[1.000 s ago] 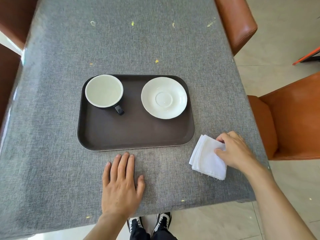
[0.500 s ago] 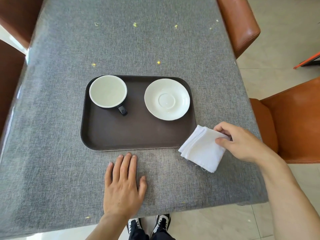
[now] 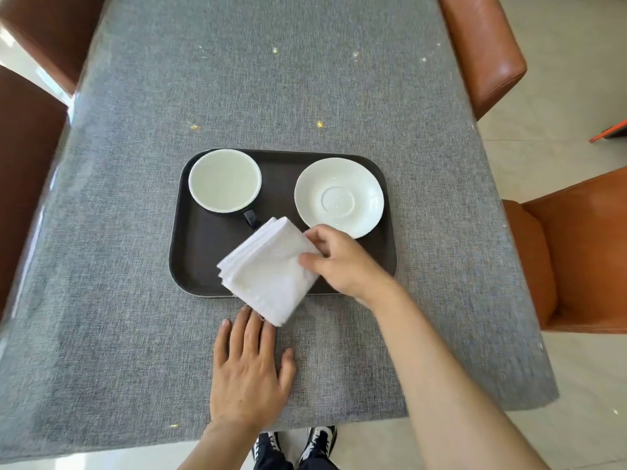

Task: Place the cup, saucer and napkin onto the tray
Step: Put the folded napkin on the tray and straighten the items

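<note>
Right hand (image 3: 342,262) pinched folded napkin (image 3: 268,269) over tray (image 3: 190,266) near edge; left hand (image 3: 249,371) lay flat, empty, on table (image 3: 135,96); cup (image 3: 224,180), saucer (image 3: 338,197) on tray.

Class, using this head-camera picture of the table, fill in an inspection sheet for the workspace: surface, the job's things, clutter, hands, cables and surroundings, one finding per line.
Surface: grey woven tablecloth covering the table, with small yellow specks scattered on it.
Job's things: dark brown rectangular tray; black cup with white inside at its far left, upright; round white saucer at its far right, apart from the cup; folded white cloth napkin held above the tray's near edge, not yet set down.
Clutter: nothing seen beyond the specks.
Hands: right hand pinching the napkin; left hand flat on the cloth, holding nothing.
Cables: nothing seen.
Surroundings: orange-brown leather chairs around the table, pale tiled floor.
</note>
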